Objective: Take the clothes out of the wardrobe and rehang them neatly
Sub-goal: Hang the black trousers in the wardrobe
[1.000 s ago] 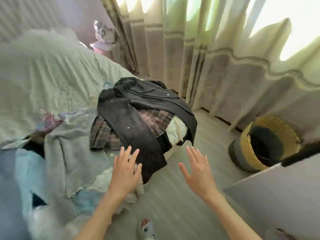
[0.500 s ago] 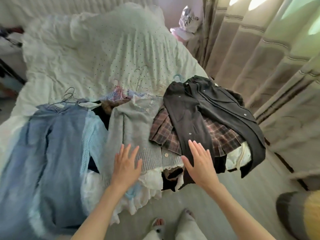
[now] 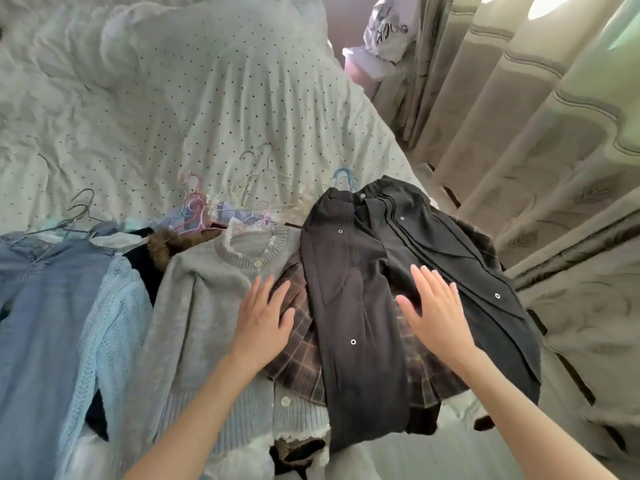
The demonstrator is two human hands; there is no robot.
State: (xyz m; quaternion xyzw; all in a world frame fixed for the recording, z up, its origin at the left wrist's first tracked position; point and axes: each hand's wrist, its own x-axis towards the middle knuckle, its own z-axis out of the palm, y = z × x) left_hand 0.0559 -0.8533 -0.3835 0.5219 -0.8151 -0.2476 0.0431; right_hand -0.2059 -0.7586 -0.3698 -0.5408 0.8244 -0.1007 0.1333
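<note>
A row of clothes on hangers lies across the foot of the bed (image 3: 173,109). From the left: a blue denim garment (image 3: 38,327), a light blue knit (image 3: 114,327), a grey cardigan (image 3: 201,306), a brown plaid shirt (image 3: 298,355) and on top a black snap-button jacket (image 3: 363,306). Hanger hooks (image 3: 194,206) stick out above the collars. My left hand (image 3: 263,320) is spread flat over the edge of the plaid shirt and the cardigan. My right hand (image 3: 436,313) is spread flat over the black jacket. Neither hand grips anything.
Beige curtains (image 3: 536,150) hang along the right side, close to the bed's corner. A pink bedside stand (image 3: 363,67) with a white bag (image 3: 388,29) on it sits at the far right of the bed. A strip of pale floor (image 3: 398,455) shows below the clothes.
The view swung left from the floor and basket to the bed. Both open hands moved forward, from the clothes' lower edge to over the plaid shirt and black jacket.
</note>
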